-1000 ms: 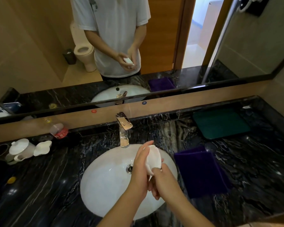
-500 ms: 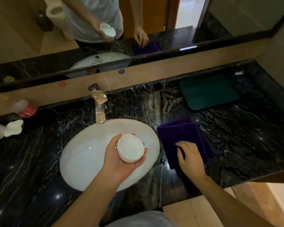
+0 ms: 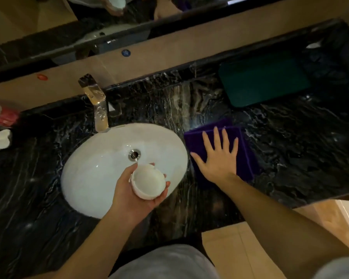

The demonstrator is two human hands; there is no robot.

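Two hands busy: left hand [image 3: 133, 190] grips small white round ceramic cup [image 3: 148, 183] over near side of white oval basin [image 3: 101, 168], w/ gold metal tap [image 3: 98, 105] behind & dark green mat [image 3: 262, 81] back right. Right hand [image 3: 218, 156] lies flat, fingers spread, on folded purple cloth [image 3: 248, 164] just right of basin; 0.5 s ago it touched only cloth's near edge.

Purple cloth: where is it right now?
Head view: the purple cloth lies flat on the black marble counter just right of the white sink, under the right hand, with the green mat behind it.
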